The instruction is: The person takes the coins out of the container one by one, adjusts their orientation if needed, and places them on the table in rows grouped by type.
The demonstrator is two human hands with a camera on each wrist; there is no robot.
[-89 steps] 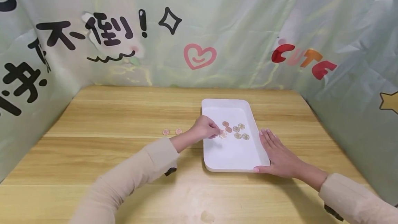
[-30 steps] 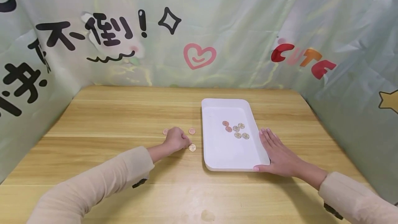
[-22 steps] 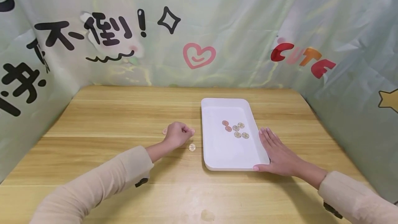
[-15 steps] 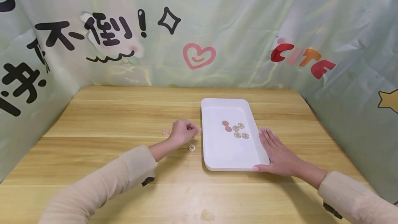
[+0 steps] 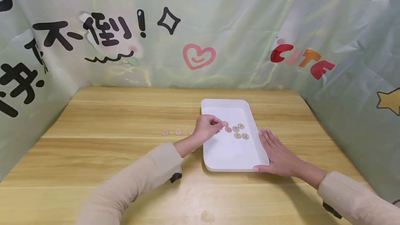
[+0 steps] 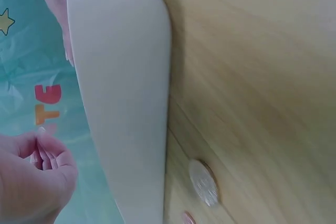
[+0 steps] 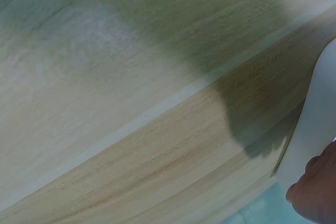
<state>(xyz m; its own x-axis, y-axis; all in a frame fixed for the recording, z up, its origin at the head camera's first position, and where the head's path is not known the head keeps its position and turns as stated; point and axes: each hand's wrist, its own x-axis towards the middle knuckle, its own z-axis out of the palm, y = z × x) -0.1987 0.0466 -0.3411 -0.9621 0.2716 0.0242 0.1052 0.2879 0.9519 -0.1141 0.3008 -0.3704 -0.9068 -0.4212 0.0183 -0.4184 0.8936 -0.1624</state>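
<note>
I'm probably picking a copper coin (image 5: pixel 226 123) from between the side edges of the tray (image 5: pixel 231 155); whether my curled left grip (image 5: pixel 207 126) has it, I can't tell. My right grip (image 5: pixel 277 152) lies straight-fingered along the right edge; next calls for a clean lift.

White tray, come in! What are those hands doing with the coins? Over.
Left hand at a copper coin, grip unclear. Right hand along the white tray's right edge. Six coins visible inside; nothing obvious in the way.
</note>
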